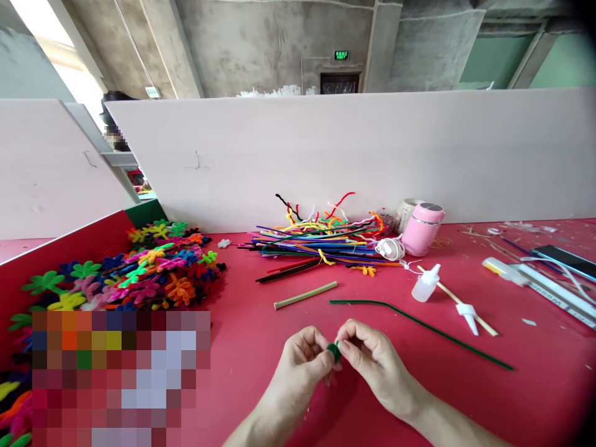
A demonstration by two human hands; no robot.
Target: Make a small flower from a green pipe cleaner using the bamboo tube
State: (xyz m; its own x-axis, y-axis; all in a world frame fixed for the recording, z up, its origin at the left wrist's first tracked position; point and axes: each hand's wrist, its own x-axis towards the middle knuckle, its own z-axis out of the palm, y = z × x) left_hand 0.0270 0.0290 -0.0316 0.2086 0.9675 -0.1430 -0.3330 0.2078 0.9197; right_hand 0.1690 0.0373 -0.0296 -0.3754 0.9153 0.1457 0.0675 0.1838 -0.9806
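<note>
Grip: both hands meet low over the red table (419, 397), the left hand (302, 360) and the right hand (372, 360) pinching one small dark green pipe-cleaner coil (334, 351) between thumb and fingertips.
Coil: it sits between the two thumbs, held just above the tabletop, mostly hidden by the fingers; how many turns it has cannot be told.
Doing it well: as a judgement, the left pinch should anchor the coil while the right fingertips guide the wire, keeping each turn tight against the last so that the fuzzy stem does not spring open.
Nearest stock: a long green pipe cleaner (419, 326) lies just beyond the right hand, running away to the right; whether it joins the coil cannot be told.
Tools: a short pale stick (305, 295) lies beyond the left hand; a small white squeeze bottle (426, 285) stands farther right.
Supplies: a bundle of coloured pipe cleaners (321, 245) lies against the white partition, a pink jar (423, 228) beside it.
Finished pieces: a heap of pipe-cleaner flowers (153, 267) fills the left side.
</note>
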